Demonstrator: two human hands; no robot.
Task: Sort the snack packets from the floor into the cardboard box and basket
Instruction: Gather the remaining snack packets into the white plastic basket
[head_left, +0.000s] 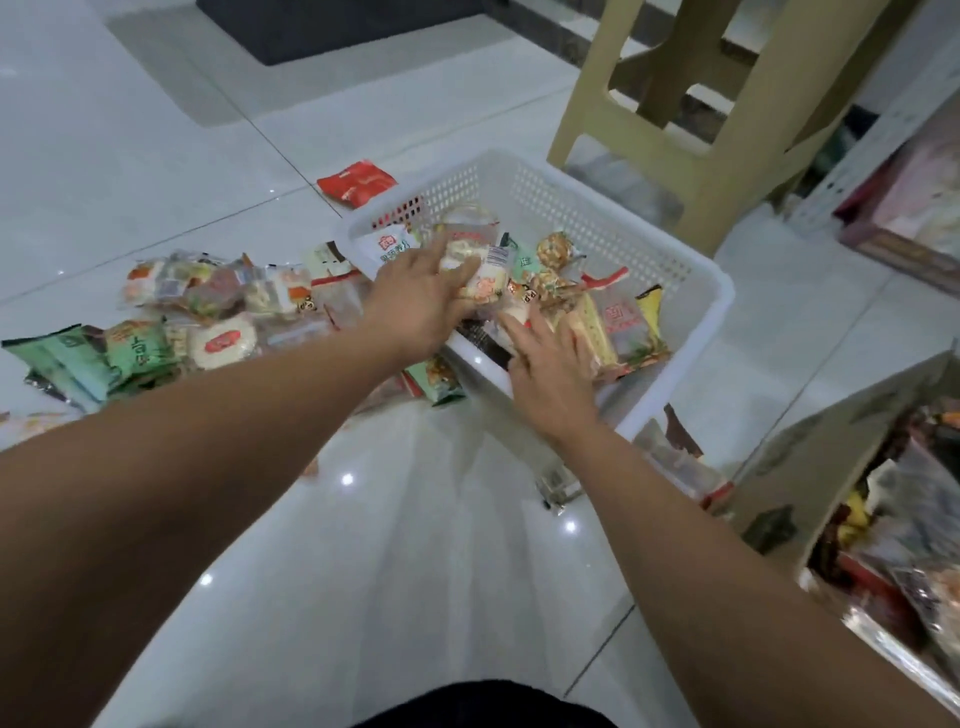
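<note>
Left of the white perforated plastic basket (723, 299), on the glossy white tiled floor (156, 130): a loose heap of green, red and clear snack packets (208, 312). Behind the basket's left corner, a flat red foil packet (357, 183). Over the basket's left side, left hand (415, 306), fingers curled round a clear-wrapped pale round pastry packet (485, 275), held above other packets inside. At the basket's near rim, right hand (550, 374), fingers straight and spread, resting flat on wrapped snacks within. Behind the basket, a beige plastic stool (670, 135). Right of the basket, an open brown cardboard box (810, 457) with foil packets inside.
</note>
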